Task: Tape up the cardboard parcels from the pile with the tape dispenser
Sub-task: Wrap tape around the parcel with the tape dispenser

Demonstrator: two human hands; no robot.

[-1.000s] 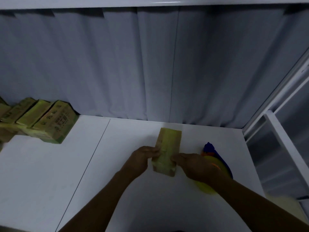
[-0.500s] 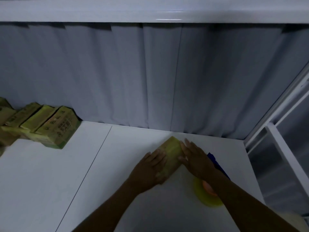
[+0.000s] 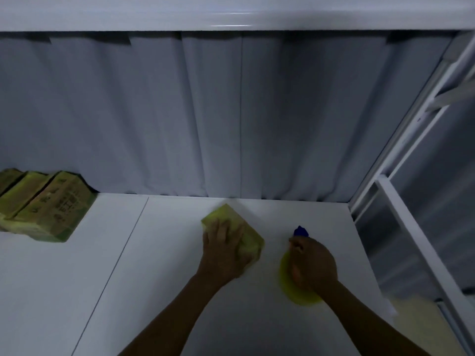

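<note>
A small cardboard parcel [image 3: 226, 217] lies flat on the white table [image 3: 159, 278], turned at an angle. My left hand [image 3: 223, 250] rests on top of it with the fingers laid over its near half. To its right my right hand [image 3: 312, 265] grips the tape dispenser [image 3: 300, 231], whose blue tip sticks out beyond the fingers and whose yellow tape roll shows under the palm. The pile of cardboard parcels [image 3: 43, 209] sits at the table's far left against the curtain.
A grey curtain [image 3: 231, 111] closes the back of the table. A white metal frame [image 3: 401, 201] runs along the right edge, with a drop beyond it. A seam crosses the tabletop left of the parcel.
The parcel was turned and laid flat. My right hand left the parcel and took hold of the tape dispenser. My left hand stayed on the parcel.
</note>
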